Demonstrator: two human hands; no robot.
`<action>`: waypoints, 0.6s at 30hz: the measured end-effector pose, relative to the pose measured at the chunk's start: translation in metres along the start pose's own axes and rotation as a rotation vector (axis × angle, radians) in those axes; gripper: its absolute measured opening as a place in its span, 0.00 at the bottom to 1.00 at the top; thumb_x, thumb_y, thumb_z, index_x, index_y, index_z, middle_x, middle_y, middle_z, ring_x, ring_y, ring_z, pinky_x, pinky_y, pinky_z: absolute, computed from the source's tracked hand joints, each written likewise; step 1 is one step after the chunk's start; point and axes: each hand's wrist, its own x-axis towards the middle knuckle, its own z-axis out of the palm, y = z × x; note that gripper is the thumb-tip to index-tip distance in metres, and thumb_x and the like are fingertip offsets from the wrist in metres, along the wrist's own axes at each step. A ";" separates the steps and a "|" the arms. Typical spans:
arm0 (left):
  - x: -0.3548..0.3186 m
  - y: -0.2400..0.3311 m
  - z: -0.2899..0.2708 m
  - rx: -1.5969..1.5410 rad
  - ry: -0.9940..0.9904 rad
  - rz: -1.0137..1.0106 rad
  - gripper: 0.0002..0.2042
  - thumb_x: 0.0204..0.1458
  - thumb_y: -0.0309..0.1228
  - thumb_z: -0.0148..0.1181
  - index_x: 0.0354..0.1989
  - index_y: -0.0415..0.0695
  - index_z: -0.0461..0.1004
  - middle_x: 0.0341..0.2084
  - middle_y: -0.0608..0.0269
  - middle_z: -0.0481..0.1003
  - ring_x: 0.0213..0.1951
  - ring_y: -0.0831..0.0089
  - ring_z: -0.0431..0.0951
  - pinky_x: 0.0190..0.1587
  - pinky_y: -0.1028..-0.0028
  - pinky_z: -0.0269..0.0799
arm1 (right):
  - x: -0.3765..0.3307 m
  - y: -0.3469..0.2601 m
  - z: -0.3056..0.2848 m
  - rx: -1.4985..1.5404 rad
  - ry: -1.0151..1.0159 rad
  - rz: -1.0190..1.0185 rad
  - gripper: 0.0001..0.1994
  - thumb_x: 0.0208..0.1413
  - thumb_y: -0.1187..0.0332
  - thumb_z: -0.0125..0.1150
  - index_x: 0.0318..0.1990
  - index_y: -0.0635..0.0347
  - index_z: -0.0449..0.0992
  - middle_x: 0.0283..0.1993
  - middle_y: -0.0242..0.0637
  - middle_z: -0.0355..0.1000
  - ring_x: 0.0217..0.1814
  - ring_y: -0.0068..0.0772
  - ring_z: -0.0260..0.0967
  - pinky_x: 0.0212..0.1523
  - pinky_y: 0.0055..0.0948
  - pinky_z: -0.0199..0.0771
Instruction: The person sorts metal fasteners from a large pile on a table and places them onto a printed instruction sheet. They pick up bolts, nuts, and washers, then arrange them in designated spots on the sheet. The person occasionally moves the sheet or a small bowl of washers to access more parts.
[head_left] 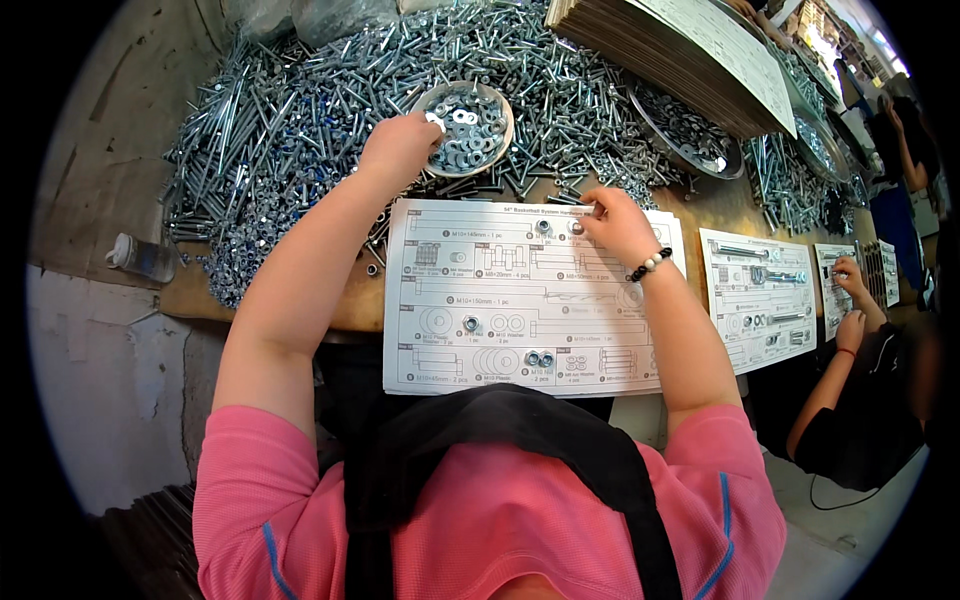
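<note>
Screws [300,110] surround the bowl [497,108]; left fingers [432,122] pinch washers, right fingers [592,209] press a nut.

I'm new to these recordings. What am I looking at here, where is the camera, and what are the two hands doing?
There is no machine here: a camera worn on a person's head looks down at their own bare arms. The left hand reaches into a round shallow metal bowl of silver washers. The right hand, with a black-and-white bead bracelet on its wrist, presses fingertips on a white printed parts sheet carrying a few nuts. Behind lies a big heap of silver bolts and screws on the wooden bench. A co-worker's hands work at another sheet on the right.
</note>
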 end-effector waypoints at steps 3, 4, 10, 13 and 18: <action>-0.006 0.001 -0.003 -0.121 0.095 -0.051 0.04 0.45 0.29 0.57 0.29 0.43 0.75 0.29 0.58 0.73 0.35 0.61 0.73 0.37 0.66 0.69 | -0.017 -0.010 -0.016 0.132 0.070 0.049 0.12 0.45 0.69 0.59 0.39 0.60 0.73 0.29 0.34 0.66 0.31 0.29 0.65 0.34 0.26 0.67; -0.007 0.005 -0.005 -0.134 0.109 -0.065 0.05 0.45 0.29 0.57 0.29 0.43 0.75 0.29 0.58 0.73 0.34 0.61 0.73 0.37 0.66 0.68 | -0.024 -0.010 -0.020 0.170 0.083 0.060 0.11 0.46 0.69 0.59 0.39 0.60 0.73 0.29 0.33 0.66 0.30 0.28 0.64 0.34 0.25 0.66; -0.012 0.024 -0.012 -0.369 0.254 -0.090 0.07 0.44 0.31 0.59 0.30 0.43 0.75 0.27 0.59 0.73 0.32 0.62 0.73 0.35 0.69 0.68 | -0.061 -0.014 -0.020 0.381 0.148 0.029 0.09 0.48 0.73 0.57 0.39 0.62 0.73 0.30 0.31 0.66 0.29 0.21 0.62 0.31 0.20 0.64; -0.036 0.058 -0.009 -0.613 0.142 0.043 0.06 0.44 0.31 0.59 0.29 0.43 0.75 0.26 0.60 0.73 0.32 0.63 0.73 0.35 0.68 0.68 | -0.080 -0.020 -0.020 0.434 0.138 0.071 0.08 0.49 0.74 0.57 0.38 0.63 0.73 0.30 0.32 0.66 0.30 0.22 0.63 0.32 0.20 0.65; -0.096 0.115 0.010 -0.332 -0.499 0.445 0.08 0.41 0.36 0.60 0.28 0.48 0.75 0.24 0.62 0.73 0.32 0.63 0.73 0.34 0.67 0.68 | -0.099 -0.033 -0.009 0.358 0.078 -0.016 0.08 0.48 0.74 0.57 0.37 0.60 0.74 0.30 0.34 0.67 0.30 0.26 0.65 0.32 0.22 0.66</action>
